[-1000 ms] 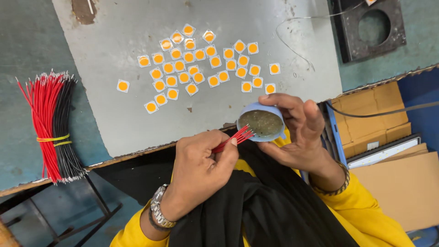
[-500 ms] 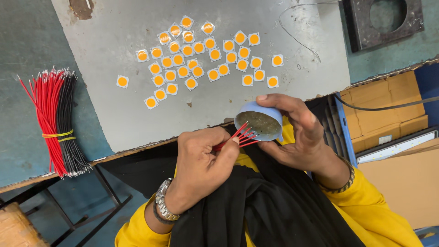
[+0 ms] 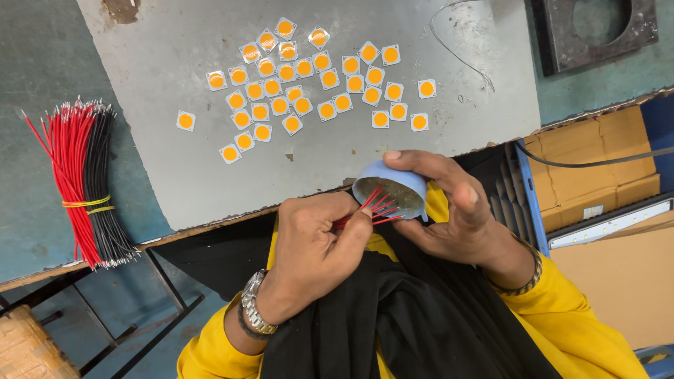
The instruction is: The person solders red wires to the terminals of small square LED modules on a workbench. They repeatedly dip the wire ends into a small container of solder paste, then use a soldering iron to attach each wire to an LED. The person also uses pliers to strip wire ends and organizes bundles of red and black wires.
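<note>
Looking down, we see the grey metal sheet (image 3: 210,168) filling most of the bench top, laid over a blue-green table (image 3: 28,140). To our right sits a stack of brown cardboard boxes (image 3: 597,154), and at the upper right corner a dark square block with a round hole (image 3: 554,42). On the table left of the sheet lies a bundle of red and black wires (image 3: 81,182), tied round the middle with yellow bands. A scatter of small square chips with orange centres (image 3: 309,77) rests on the upper part of the sheet, most crowded together, one set apart to the left.

Just off the sheet's near edge, over our lap, our right hand (image 3: 456,210) wraps its fingers around a small blue cup (image 3: 390,186), tipped so its mouth faces our left hand. Our left hand (image 3: 316,245) pinches a few short red wires (image 3: 375,207) between thumb and fingertips; their free ends fan out into the cup's mouth. A metal watch (image 3: 254,312) circles the left wrist, and a bracelet (image 3: 523,274) the right.
</note>
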Tool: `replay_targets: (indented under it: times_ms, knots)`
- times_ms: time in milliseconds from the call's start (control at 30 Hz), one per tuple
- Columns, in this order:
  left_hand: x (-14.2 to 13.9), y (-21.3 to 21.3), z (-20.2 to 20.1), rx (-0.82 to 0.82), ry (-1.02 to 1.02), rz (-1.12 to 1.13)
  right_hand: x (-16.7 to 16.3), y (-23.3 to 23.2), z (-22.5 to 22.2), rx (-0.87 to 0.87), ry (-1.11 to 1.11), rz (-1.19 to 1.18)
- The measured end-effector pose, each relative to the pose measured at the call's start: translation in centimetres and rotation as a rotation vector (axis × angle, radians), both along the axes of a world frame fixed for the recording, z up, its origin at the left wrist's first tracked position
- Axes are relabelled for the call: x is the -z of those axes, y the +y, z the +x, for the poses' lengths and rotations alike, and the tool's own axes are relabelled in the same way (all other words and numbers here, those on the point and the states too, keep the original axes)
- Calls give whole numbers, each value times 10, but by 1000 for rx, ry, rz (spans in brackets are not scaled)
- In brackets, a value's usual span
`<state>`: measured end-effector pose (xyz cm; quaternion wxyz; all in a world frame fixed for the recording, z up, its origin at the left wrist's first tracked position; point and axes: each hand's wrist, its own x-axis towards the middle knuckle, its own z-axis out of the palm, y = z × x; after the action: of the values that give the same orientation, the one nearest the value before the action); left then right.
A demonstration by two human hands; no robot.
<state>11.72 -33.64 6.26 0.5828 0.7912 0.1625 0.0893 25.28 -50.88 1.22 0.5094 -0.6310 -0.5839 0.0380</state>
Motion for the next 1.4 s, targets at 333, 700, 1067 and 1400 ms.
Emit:
replay_targets:
  times_ms: [333, 700, 1067, 1400]
  knots:
    - [-1, 2, 0, 2, 7, -19, 9, 0, 7, 23, 73, 31]
    - [13, 5, -6, -4, 58, -179, 8, 0, 7, 41, 38, 33]
    - [32, 11, -9, -46, 35, -564, 5, -1, 5, 95, -89, -5]
    - [27, 13, -11, -81, 15, -481, 6, 1, 11, 119, -121, -16]
